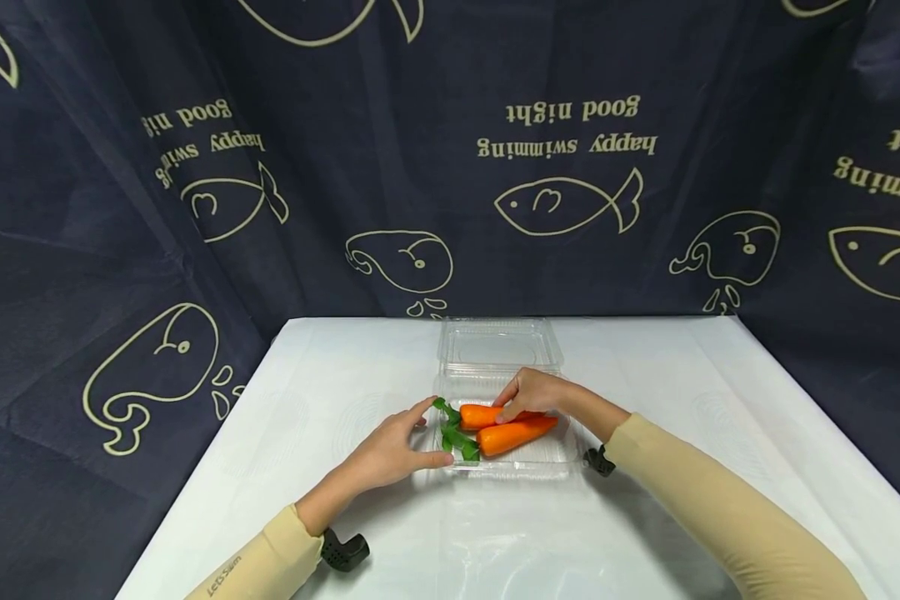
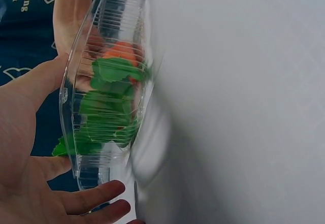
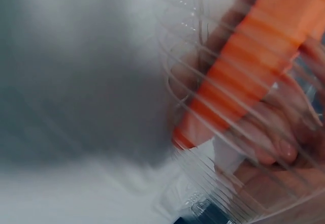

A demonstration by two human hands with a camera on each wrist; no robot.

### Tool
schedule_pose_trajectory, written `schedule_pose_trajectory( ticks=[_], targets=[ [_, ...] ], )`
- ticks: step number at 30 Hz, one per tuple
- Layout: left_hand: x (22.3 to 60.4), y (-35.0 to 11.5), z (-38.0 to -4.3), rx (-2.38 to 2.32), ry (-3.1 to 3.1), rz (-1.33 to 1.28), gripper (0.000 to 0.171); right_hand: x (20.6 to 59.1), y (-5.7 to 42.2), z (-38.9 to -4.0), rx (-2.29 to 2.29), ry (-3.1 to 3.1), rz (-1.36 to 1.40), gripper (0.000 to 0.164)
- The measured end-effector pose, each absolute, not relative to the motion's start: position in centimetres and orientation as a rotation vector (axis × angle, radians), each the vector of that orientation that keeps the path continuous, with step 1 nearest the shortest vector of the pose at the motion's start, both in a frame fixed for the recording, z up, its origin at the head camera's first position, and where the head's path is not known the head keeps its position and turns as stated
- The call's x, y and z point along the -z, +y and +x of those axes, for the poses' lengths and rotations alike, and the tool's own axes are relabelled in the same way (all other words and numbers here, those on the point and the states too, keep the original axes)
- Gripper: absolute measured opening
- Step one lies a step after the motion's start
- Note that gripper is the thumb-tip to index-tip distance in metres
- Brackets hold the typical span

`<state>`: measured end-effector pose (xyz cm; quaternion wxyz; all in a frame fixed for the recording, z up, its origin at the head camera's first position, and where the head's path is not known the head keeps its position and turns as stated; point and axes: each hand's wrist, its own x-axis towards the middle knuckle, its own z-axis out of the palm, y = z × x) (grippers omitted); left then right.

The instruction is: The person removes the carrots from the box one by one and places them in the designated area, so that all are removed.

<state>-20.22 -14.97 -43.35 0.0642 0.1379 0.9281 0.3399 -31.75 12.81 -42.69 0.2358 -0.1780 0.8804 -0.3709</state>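
A dark fish-print curtain (image 1: pixel 435 167) hangs beyond the fingers, a white desk (image 1: pixel 345 375) below. The left hand (image 1: pixel 393 448), fingers spread, touches the rim of a clear container (image 1: pixel 525 465); inside, beside them, green leaves (image 1: pixel 461 444), then the near carrot (image 1: pixel 516 436) and the far carrot (image 1: pixel 478 417), pinched by the right hand (image 1: pixel 537 392).

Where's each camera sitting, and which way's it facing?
Head: worn on the head, facing forward and down at two tapered orange carrots in a clear plastic hinged container; left hand, right hand and beige sleeves show.
Left wrist: worn there, facing the container's ribbed side and broad green leaves; both hands show.
Right wrist: worn there, facing one carrot through ribbed plastic; right hand's fingers show.
Shared: head and left wrist show leaves and both hands.
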Motion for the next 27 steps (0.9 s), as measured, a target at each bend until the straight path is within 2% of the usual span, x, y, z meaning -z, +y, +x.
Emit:
schedule_pose_trajectory(
  ticks=[27],
  targets=[
    [42.56,-14.68,-19.97,-0.904,2.857,0.395,0.100,42.34,13.14,-31.72,1.058,2.392,-0.511,0.029]
  ],
)
